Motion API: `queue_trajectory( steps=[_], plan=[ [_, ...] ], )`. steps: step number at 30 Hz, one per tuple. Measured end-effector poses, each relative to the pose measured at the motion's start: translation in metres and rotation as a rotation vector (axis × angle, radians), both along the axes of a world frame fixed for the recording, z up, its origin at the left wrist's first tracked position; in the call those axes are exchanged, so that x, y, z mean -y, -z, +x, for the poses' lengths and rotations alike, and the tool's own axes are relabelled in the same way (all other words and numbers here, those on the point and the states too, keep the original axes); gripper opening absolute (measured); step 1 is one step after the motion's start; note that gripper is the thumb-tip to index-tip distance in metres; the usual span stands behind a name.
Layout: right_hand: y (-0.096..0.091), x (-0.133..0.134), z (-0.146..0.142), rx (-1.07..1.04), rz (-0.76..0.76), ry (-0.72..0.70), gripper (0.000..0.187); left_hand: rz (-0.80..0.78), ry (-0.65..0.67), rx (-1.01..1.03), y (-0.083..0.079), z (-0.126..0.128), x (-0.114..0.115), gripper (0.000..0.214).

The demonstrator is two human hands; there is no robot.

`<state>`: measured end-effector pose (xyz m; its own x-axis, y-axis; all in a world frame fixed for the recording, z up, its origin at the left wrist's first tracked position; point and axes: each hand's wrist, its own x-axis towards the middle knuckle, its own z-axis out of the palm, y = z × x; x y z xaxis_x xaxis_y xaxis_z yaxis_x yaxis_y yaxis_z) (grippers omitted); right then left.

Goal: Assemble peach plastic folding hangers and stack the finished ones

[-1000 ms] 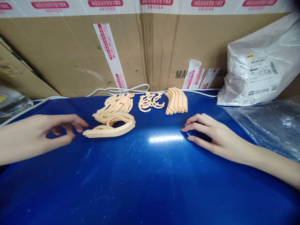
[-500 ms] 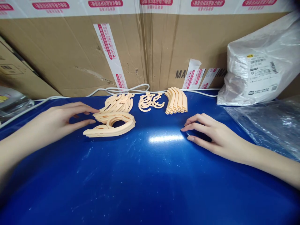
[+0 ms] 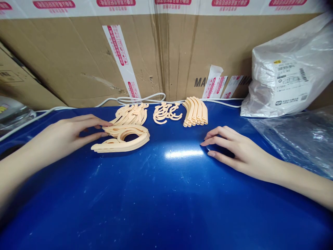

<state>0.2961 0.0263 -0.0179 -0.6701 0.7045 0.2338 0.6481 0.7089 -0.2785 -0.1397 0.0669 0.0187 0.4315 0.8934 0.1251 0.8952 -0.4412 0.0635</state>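
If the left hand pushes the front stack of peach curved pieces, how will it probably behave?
The front stack is made of thin loose layers, so it would probably fan out or slide apart. The blue table looks glossy, so the pieces likely slip easily. Flat and thin, they seem light and unlikely to roll.

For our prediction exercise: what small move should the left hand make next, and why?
Probably the left hand should pinch the top piece of the near stack of curved peach plastic pieces: thumb and forefinger straddle its end; the right hand rests apart.
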Motion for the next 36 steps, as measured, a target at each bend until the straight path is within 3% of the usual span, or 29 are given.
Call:
queue_trajectory(
  steps=[17,36],
  plan=[
    [0.001,-0.001,0.001,-0.011,0.004,0.002,0.025,0.006,-0.012,0.002,0.001,0.002,-0.002,0.058],
    [0.002,-0.002,0.001,-0.014,0.013,-0.002,0.025,-0.06,-0.142,0.026,0.0,0.013,-0.002,0.07]
  ],
)
